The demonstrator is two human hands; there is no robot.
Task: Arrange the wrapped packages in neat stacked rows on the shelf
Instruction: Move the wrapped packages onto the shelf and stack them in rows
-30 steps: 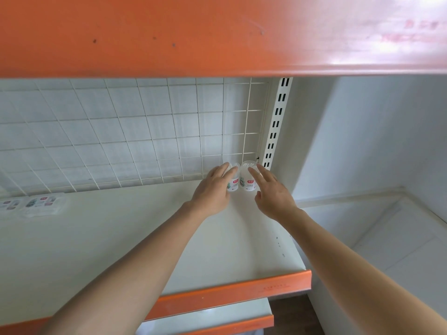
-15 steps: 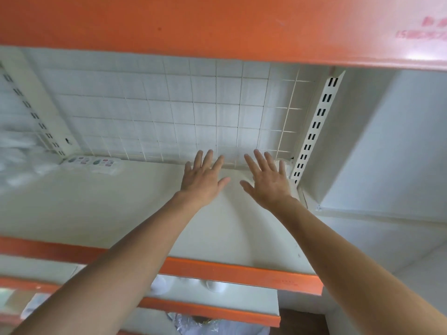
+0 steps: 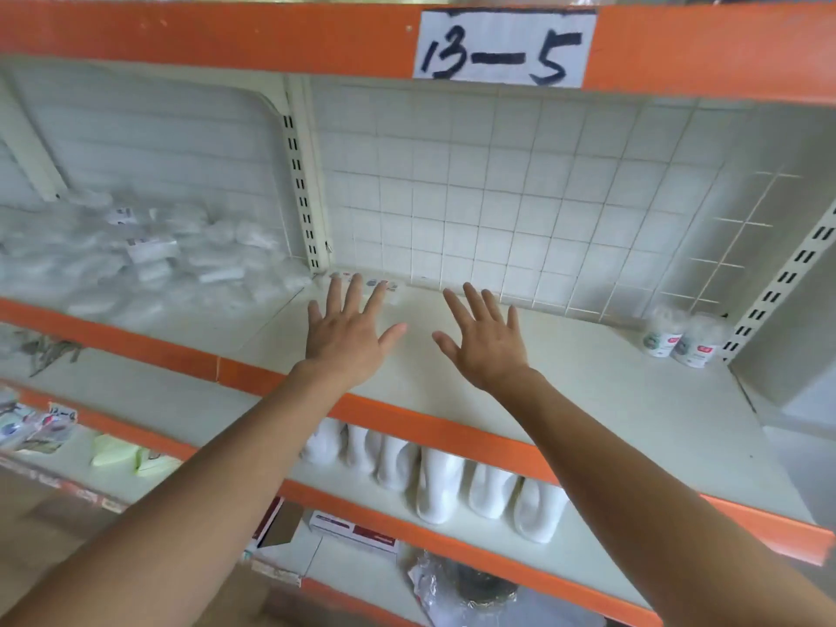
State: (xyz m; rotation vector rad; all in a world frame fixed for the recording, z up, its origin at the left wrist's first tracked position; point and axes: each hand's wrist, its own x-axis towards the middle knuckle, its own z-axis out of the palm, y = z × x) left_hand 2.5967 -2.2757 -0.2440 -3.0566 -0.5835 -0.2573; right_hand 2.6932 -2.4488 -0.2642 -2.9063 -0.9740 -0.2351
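Fingers [image 3: 357, 289] of the left hand [image 3: 346, 337] were straight and spread wide, holding nothing. Those of the right hand [image 3: 486, 343] were likewise splayed and empty, thumb out. Both palms faced down over the cream shelf [image 3: 565, 400]; contact with the surface could not be determined. The right hand lay directly below the handwritten label [image 3: 502, 47] reading "13—5". The left hand was below it and to the left, near the right hand but apart from it.

At the left fingertips, below and left of the label, a flat printed pack [image 3: 392, 286] lay against the foot of the wire grid back panel [image 3: 497, 196]. Two wrapped packages [image 3: 678, 341] stood upright side by side, below and well right of the label, in the rear corner beside a slotted upright [image 3: 778, 287]. The shelf surface was matt and pale, with an orange front lip [image 3: 429, 427].

Far left of the label, past a second slotted post [image 3: 301, 187], the neighbouring bay held a loose heap of clear-wrapped packs [image 3: 149, 255] — blurred, count not legible. Below the label, one shelf down, a row of white moulded items [image 3: 439, 481] stood near the front edge. Lower left of the label lay pale green items [image 3: 122, 457]. A pale wall [image 3: 796, 382] closed the end of the bay, right of the label.
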